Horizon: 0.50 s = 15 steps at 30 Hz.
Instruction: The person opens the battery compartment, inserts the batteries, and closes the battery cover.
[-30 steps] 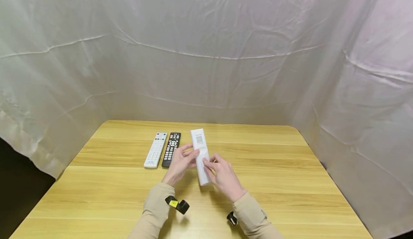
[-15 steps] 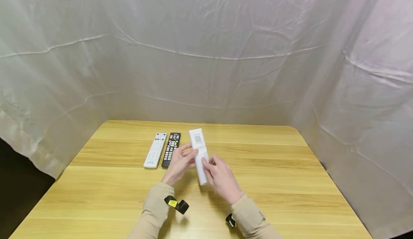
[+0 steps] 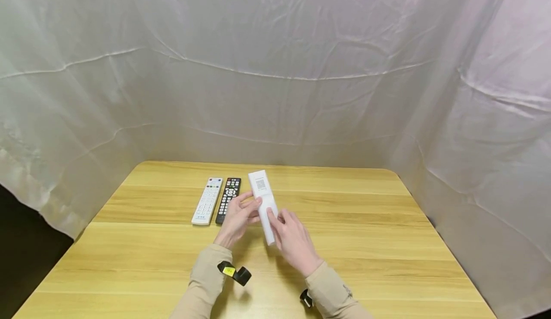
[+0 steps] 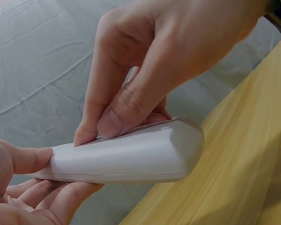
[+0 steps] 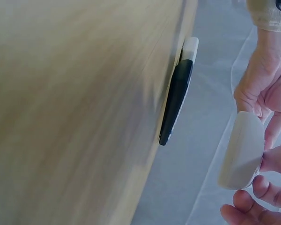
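A white remote control (image 3: 261, 187) is held tilted above the table, its back with a QR code label facing up. My left hand (image 3: 236, 217) grips its left side, thumb on the back and fingers underneath, as the left wrist view shows. From the right, my right hand (image 3: 296, 240) has its thumb and curled fingers on the lower half of the remote. In the left wrist view, the right thumb and a finger (image 4: 86, 133) touch the back, where a thin edge (image 4: 166, 123) shows beside them. Whether a cover there is loose, I cannot tell.
Left of my hands, a second white remote (image 3: 207, 201) and a black remote (image 3: 230, 195) lie side by side, buttons up. My left hand partly covers the black one. The wooden table (image 3: 379, 223) is surrounded by a grey curtain (image 3: 275, 94).
The held remote and both hands have shifted slightly left, and the remote leans a bit more to the left. The two remotes on the table have stayed in place.
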### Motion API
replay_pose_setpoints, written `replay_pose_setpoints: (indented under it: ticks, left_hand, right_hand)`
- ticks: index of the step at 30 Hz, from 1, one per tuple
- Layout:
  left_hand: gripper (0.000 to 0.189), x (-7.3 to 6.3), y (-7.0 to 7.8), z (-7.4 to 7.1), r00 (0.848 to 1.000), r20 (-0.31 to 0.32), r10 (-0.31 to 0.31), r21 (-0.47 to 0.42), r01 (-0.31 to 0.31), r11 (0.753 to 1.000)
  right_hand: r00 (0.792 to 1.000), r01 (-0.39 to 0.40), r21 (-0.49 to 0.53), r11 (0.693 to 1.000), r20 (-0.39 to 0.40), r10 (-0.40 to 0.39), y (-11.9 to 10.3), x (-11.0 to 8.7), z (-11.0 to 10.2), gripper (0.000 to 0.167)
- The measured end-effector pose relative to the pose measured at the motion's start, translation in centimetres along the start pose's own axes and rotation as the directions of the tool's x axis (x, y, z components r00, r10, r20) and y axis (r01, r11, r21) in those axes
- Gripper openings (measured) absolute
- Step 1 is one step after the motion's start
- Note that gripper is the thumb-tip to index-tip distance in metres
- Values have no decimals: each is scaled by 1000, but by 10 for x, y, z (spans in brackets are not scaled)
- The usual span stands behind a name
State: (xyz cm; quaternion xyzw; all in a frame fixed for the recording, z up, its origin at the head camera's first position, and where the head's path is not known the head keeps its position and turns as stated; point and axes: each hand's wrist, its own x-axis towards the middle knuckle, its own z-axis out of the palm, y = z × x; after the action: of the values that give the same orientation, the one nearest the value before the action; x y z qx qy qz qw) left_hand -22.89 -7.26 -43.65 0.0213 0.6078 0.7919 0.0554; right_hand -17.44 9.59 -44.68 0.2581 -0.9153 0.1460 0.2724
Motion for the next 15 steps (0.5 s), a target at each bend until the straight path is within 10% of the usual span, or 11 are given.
replay_pose_setpoints:
  ticks: [15]
  left_hand:
    - [46,2,-2,0,1000,11,-12,-12,12,1000]
  right_hand:
    - [1000,-21,86,996,-20,23,2,-1,-1,40]
